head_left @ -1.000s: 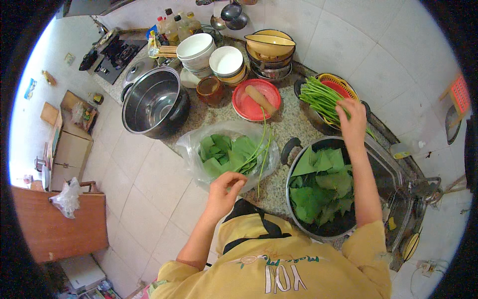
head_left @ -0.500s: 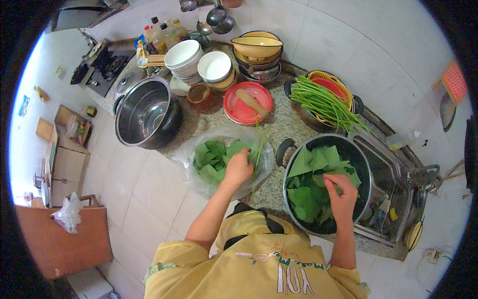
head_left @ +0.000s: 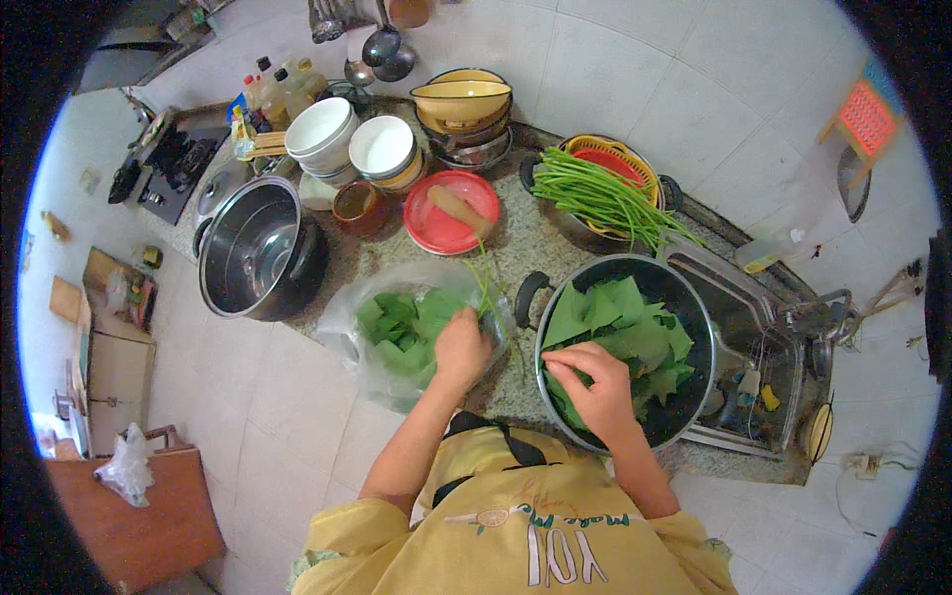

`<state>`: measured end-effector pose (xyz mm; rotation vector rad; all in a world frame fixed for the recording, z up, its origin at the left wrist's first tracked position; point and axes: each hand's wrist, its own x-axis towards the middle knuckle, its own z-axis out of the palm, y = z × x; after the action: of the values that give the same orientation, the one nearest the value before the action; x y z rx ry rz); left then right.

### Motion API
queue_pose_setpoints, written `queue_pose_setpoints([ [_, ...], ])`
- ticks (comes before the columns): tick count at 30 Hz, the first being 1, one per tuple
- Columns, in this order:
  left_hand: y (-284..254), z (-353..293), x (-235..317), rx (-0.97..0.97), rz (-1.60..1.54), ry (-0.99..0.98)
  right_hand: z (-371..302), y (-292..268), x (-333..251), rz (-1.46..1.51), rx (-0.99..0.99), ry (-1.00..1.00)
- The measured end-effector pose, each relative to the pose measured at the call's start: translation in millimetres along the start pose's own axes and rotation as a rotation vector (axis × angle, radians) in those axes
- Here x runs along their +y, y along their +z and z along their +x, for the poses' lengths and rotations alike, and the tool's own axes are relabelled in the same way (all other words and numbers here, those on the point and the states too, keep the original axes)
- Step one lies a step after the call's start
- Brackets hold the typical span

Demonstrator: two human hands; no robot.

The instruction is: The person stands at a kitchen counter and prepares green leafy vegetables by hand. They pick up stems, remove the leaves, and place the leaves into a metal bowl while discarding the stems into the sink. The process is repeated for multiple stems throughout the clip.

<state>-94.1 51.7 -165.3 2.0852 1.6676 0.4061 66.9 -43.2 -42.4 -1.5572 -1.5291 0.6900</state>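
Observation:
My left hand (head_left: 463,349) is closed around thin green stems (head_left: 484,285) at the right side of a clear plastic bag (head_left: 342,322). Inside the bag lie broad green leaves (head_left: 402,327). Over the left rim of a large dark pot (head_left: 702,389), my right hand (head_left: 598,389) has its thumb and forefinger pinched together; whether anything is between them I cannot make out. Large cut or torn-looking green leaves (head_left: 635,332) fill much of that pot.
Behind the pot, long green stalks (head_left: 605,198) lie across a yellow basket (head_left: 647,171). A red plate (head_left: 421,223) with a wooden pestle (head_left: 458,210), stacked white bowls (head_left: 382,147) and an empty steel pot (head_left: 253,253) stand farther left. To the right is a metal sink (head_left: 739,412).
My right hand has moved left from above the leaves to the pot's left rim. My left hand stays by the bag with the stems. The whole view has shifted slightly.

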Motion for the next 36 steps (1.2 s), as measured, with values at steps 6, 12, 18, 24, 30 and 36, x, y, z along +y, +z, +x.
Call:
queue_pose_setpoints([
  [6, -27, 5, -5, 0.061, -0.373, -0.032, -10, 0, 9, 0.064, -0.043, 0.087],
  [12, -62, 0, -7, -0.004, -0.786, -0.124, -18, 54, 30, 0.201, -0.372, 0.145],
  [18, -96, -16, -8, -0.051, -0.986, -0.11, 32, 99, 10, 0.053, 0.023, 0.078],
  [24, -119, -21, -4, -0.051, -0.971, -0.02, 48, 62, -39, 0.019, 0.141, 0.001],
  [30, -119, -18, 7, -0.096, -0.985, 0.104, 59, 70, -20, 0.544, -0.252, 0.213],
  [36, -130, -16, 36, -0.112, -0.622, 0.412, 52, 57, -26, 0.957, -0.074, 0.243],
])
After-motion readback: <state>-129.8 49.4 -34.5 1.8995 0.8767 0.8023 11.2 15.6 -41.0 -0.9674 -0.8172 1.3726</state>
